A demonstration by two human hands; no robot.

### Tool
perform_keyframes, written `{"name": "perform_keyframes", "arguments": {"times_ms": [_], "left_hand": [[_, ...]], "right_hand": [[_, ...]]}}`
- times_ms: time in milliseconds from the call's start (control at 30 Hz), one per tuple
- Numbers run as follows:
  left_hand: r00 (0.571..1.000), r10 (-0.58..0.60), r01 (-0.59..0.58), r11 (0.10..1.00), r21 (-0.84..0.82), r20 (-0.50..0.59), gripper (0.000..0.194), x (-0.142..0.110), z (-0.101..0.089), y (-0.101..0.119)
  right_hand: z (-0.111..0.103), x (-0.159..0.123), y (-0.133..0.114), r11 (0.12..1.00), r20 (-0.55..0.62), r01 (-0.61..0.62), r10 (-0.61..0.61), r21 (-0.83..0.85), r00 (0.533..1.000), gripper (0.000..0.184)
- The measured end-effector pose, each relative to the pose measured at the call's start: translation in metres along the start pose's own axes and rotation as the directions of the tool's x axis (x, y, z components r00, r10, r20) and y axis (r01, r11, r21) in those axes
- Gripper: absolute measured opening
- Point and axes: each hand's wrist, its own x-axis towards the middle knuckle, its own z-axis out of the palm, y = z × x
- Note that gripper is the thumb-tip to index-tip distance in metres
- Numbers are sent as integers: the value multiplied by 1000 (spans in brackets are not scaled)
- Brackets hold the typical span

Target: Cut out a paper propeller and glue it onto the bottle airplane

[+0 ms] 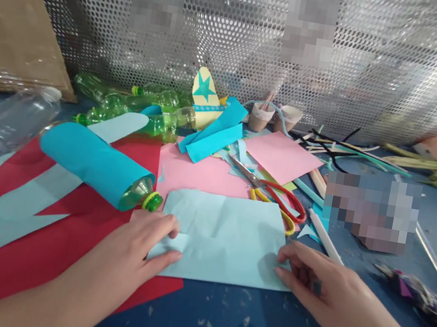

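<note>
A folded sheet of light blue paper (227, 237) lies flat at the front of the table. My left hand (149, 241) grips its left edge, the thumb toward me and the fingers on the far side. At the opposite edge, my right hand (320, 281) pinches the paper between thumb and curled fingers. Just beyond my left hand is a green-capped plastic bottle (96, 165) wrapped in bright blue paper. Scissors (265, 185) with red and yellow handles lie behind the sheet, blades pointing away to the left.
Red paper (97, 238) spreads under my left arm, with light blue strips (41, 192) on it. Pink sheets (282, 157), green bottles (127, 106) and a star-decorated paper piece (205, 94) sit farther back. A white pen-like stick (324, 234) and pliers-like tool (422, 298) lie at right.
</note>
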Motion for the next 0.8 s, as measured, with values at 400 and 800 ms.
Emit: {"name": "perform_keyframes", "arguments": {"times_ms": [400,800], "left_hand": [[819,572,-557,771,310,50,39,-7,-9,11],[826,555,-558,830,2,100,38,2,-12,9]], "right_hand": [[0,1,-3,1000,-2,-16,16,18,1000,14],[-7,4,-5,1000,39,1,0,-15,999,12]]}}
